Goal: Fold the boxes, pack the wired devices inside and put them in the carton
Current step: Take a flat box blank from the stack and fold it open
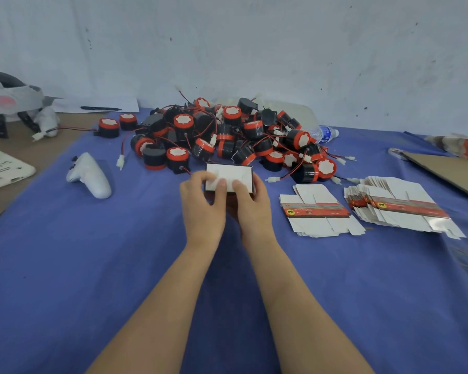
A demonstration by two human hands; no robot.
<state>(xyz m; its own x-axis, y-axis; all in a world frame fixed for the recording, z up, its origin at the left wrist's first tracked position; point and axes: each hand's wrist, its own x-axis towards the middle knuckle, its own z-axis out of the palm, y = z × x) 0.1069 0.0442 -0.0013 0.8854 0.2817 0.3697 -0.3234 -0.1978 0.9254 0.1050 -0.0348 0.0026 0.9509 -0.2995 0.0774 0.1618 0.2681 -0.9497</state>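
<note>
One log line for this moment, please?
step: folding box | left hand: grips box | right hand: grips box | wired devices: piled behind | flat boxes: stacked right

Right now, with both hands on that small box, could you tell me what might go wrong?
The device pile looks wire-tangled, so pulling one device may drag others. The box, pinched by the left hand and right hand, could crease. The fanned flat boxes could scatter if brushed.
</note>
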